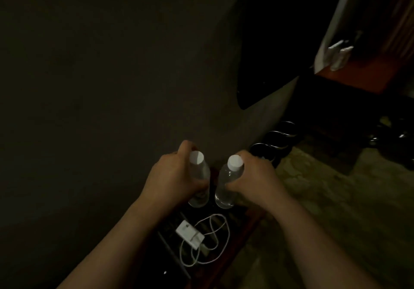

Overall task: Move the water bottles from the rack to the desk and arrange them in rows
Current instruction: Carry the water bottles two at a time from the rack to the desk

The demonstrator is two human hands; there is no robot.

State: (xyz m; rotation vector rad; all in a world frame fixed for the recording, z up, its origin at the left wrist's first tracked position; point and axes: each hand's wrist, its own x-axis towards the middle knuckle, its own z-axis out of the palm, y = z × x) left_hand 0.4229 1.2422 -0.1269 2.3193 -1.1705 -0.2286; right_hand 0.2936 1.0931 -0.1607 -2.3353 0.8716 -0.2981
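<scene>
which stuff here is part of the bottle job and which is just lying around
Part of the job:
- left bottle, gripped by the left hand
- right bottle, gripped by the right hand

Just lying about:
- white charger with its looped white cable, on the dark surface below the bottles
- white cloth at upper right
- dark ring-shaped items by the wall

A white charger block (190,236) with its looped white cable (215,241) lies at six o'clock on a dark surface. Dark round rings (276,139) sit at four o'clock. A white cloth (338,53) hangs at two o'clock.
</scene>
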